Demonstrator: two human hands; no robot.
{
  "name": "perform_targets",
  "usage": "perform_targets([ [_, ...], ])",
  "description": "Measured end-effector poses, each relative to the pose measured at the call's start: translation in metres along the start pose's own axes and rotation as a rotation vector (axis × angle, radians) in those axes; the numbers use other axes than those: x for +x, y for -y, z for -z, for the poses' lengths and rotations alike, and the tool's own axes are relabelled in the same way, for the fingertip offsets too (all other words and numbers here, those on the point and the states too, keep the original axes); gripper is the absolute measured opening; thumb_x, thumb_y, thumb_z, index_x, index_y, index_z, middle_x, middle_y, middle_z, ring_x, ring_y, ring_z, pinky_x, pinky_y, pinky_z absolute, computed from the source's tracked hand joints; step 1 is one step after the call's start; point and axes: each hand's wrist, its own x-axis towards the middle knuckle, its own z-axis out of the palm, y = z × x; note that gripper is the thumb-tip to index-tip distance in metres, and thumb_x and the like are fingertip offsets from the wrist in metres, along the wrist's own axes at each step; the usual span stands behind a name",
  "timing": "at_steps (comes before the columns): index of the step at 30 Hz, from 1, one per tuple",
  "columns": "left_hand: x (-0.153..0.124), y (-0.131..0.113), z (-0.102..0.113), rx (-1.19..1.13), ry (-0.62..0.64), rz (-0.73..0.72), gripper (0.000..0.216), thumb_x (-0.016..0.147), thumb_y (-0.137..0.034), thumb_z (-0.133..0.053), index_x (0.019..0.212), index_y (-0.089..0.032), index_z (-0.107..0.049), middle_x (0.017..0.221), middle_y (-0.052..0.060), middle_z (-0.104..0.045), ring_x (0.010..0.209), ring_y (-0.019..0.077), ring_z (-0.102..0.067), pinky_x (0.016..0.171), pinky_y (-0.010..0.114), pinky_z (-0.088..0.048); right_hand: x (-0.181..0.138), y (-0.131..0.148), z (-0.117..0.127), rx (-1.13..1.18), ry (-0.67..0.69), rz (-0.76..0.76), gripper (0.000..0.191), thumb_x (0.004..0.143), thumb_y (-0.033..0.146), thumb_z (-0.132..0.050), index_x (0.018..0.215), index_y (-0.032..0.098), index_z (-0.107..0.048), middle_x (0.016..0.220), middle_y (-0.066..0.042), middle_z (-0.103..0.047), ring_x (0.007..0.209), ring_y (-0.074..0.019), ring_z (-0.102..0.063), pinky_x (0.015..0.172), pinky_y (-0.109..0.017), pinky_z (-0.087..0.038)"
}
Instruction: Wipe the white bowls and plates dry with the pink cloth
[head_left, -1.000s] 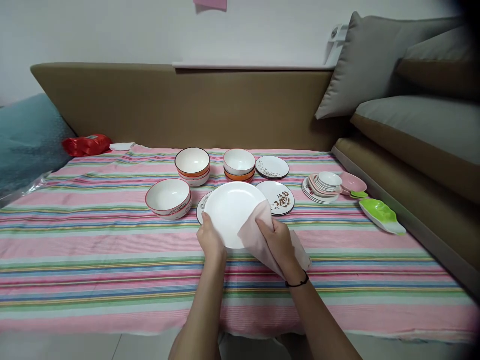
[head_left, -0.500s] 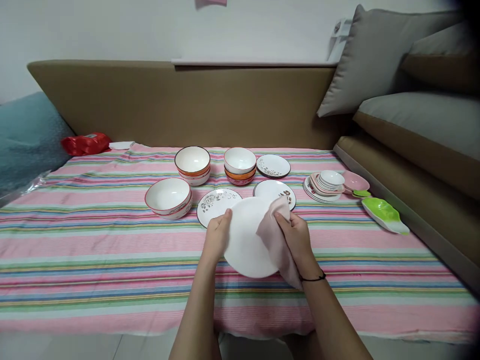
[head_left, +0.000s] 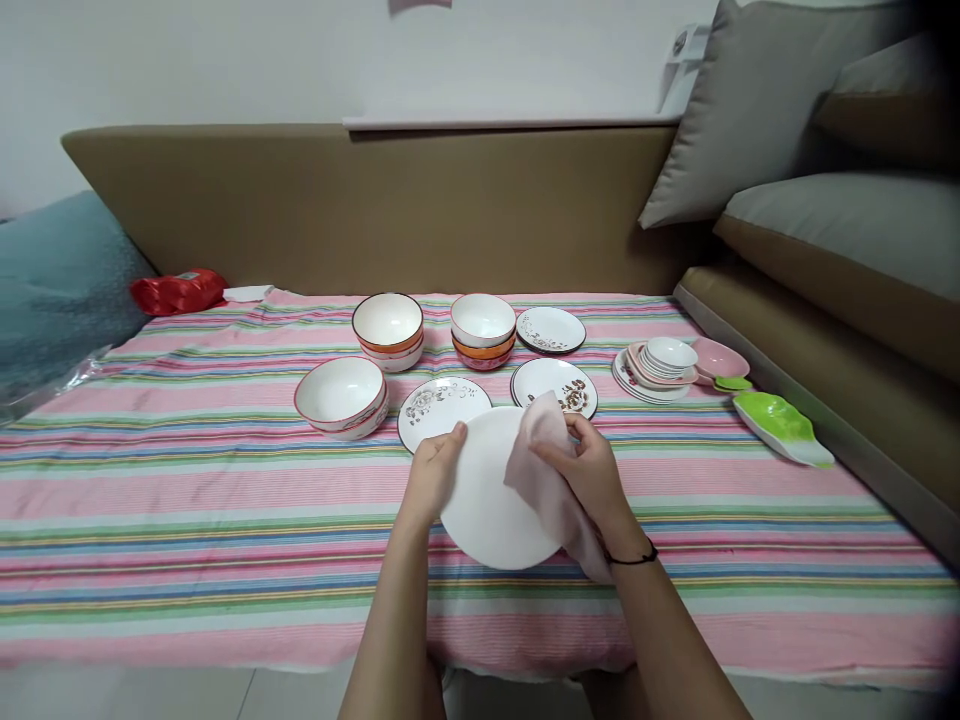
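A white plate (head_left: 487, 500) is held up in front of me, tilted, with its plain face showing. My left hand (head_left: 435, 470) grips its left rim, thumb on top and the other fingers partly hidden. In my right hand (head_left: 589, 465) is a pale pink cloth (head_left: 544, 465), pressed over the plate's right side and hanging down past my wrist. Just beyond the held plate lie a flower-patterned plate (head_left: 442, 402) and a small stack of patterned plates (head_left: 547, 385).
Bowl stacks stand at left (head_left: 341, 395), back left (head_left: 388, 325) and centre (head_left: 484, 325). Another patterned plate stack (head_left: 551, 328) is behind. Small dishes (head_left: 656, 370), a pink bowl (head_left: 720, 360) and a green leaf-shaped dish (head_left: 780, 425) sit right, near the cushions (head_left: 847, 230). A striped cloth (head_left: 225, 480) lies underneath.
The plate has come slightly lower and nearer to me. My right hand and the cloth have shifted a little left and up across its face. The view has moved slightly.
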Motion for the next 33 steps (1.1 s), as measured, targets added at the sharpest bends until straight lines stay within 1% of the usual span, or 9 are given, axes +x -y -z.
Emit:
perform_targets([
  [6, 0.005, 0.005, 0.004, 0.014, 0.038, -0.009, 0.049, 0.074, -0.06, -0.059, 0.057, -0.014, -0.058, 0.053, 0.004, -0.058, 0.045, 0.0143, -0.05, 0.044, 0.025, -0.038, 0.003, -0.01, 0.01, 0.056, 0.017, 0.007, 0.034, 0.08, 0.05, -0.058, 0.071, 0.017, -0.054, 0.063, 0.004, -0.048, 0.06, -0.0116, -0.041, 0.054, -0.023, -0.031],
  [9, 0.007, 0.006, 0.006, 0.01, 0.037, -0.012, 0.049, 0.074, -0.06, -0.059, 0.057, -0.014, -0.056, 0.053, 0.004, -0.057, 0.045, 0.0142, -0.05, 0.044, 0.025, -0.038, 0.004, -0.009, 0.01, 0.031, 0.06, 0.011, 0.038, 0.083, 0.051, -0.054, 0.066, 0.017, -0.053, 0.063, 0.003, -0.047, 0.062, -0.012, -0.041, 0.057, -0.024, -0.032],
  [11, 0.006, 0.005, 0.007, 0.015, 0.044, -0.006, 0.049, 0.074, -0.061, -0.059, 0.059, -0.014, -0.058, 0.053, 0.004, -0.058, 0.045, 0.0147, -0.05, 0.044, 0.025, -0.038, 0.002, -0.006, 0.006, 0.004, 0.055, 0.003, 0.035, 0.083, 0.05, -0.054, 0.074, 0.016, -0.058, 0.071, 0.0, -0.054, 0.068, -0.0144, -0.047, 0.061, -0.025, -0.036],
  [15, 0.004, 0.001, 0.009, 0.026, 0.056, 0.02, 0.05, 0.073, -0.061, -0.06, 0.064, -0.012, -0.062, 0.054, 0.005, -0.059, 0.048, 0.0168, -0.054, 0.047, 0.026, -0.041, -0.004, 0.001, -0.004, -0.035, -0.276, 0.137, 0.036, 0.08, 0.043, -0.059, 0.105, 0.017, -0.059, 0.104, -0.008, -0.062, 0.092, -0.0206, -0.056, 0.078, -0.032, -0.045],
  [17, 0.002, -0.001, 0.01, 0.015, 0.066, 0.033, 0.05, 0.073, -0.06, -0.06, 0.066, -0.011, -0.063, 0.055, 0.004, -0.059, 0.05, 0.0175, -0.055, 0.048, 0.026, -0.042, -0.007, 0.002, -0.006, -0.111, -0.397, 0.288, 0.029, 0.081, 0.038, -0.058, 0.104, 0.018, -0.06, 0.108, -0.008, -0.062, 0.099, -0.0213, -0.056, 0.086, -0.035, -0.044],
  [20, 0.002, -0.001, 0.01, 0.001, 0.063, 0.032, 0.048, 0.073, -0.059, -0.061, 0.068, -0.011, -0.064, 0.056, 0.004, -0.059, 0.05, 0.0169, -0.055, 0.048, 0.026, -0.042, -0.01, 0.001, -0.007, -0.269, -0.308, 0.4, 0.019, 0.084, 0.033, -0.055, 0.094, 0.019, -0.064, 0.097, -0.006, -0.066, 0.094, -0.0211, -0.059, 0.084, -0.034, -0.045],
  [27, 0.002, -0.002, 0.01, 0.031, 0.073, 0.02, 0.049, 0.074, -0.059, -0.06, 0.061, -0.012, -0.058, 0.052, 0.003, -0.055, 0.046, 0.014, -0.05, 0.044, 0.024, -0.037, -0.011, 0.0, -0.007, -0.279, -0.106, 0.184, 0.022, 0.078, 0.036, -0.063, 0.093, 0.019, -0.065, 0.085, -0.002, -0.068, 0.076, -0.0182, -0.059, 0.067, -0.026, -0.043],
  [30, 0.001, -0.001, 0.012, 0.07, 0.086, 0.021, 0.05, 0.075, -0.059, -0.059, 0.058, -0.013, -0.055, 0.051, 0.002, -0.053, 0.044, 0.0122, -0.047, 0.043, 0.023, -0.034, -0.01, 0.0, -0.003, -0.265, -0.027, 0.111, 0.021, 0.078, 0.039, -0.063, 0.078, 0.018, -0.062, 0.071, 0.002, -0.061, 0.065, -0.0143, -0.051, 0.058, -0.024, -0.036],
  [33, 0.001, 0.001, 0.013, 0.101, 0.128, 0.032, 0.05, 0.076, -0.059, -0.057, 0.059, -0.012, -0.057, 0.051, 0.002, -0.054, 0.044, 0.0121, -0.047, 0.043, 0.022, -0.033, -0.009, -0.003, -0.001, -0.192, 0.025, 0.081, 0.037, 0.084, 0.046, -0.054, 0.061, 0.017, -0.051, 0.058, 0.003, -0.047, 0.057, -0.0116, -0.039, 0.052, -0.024, -0.028],
])
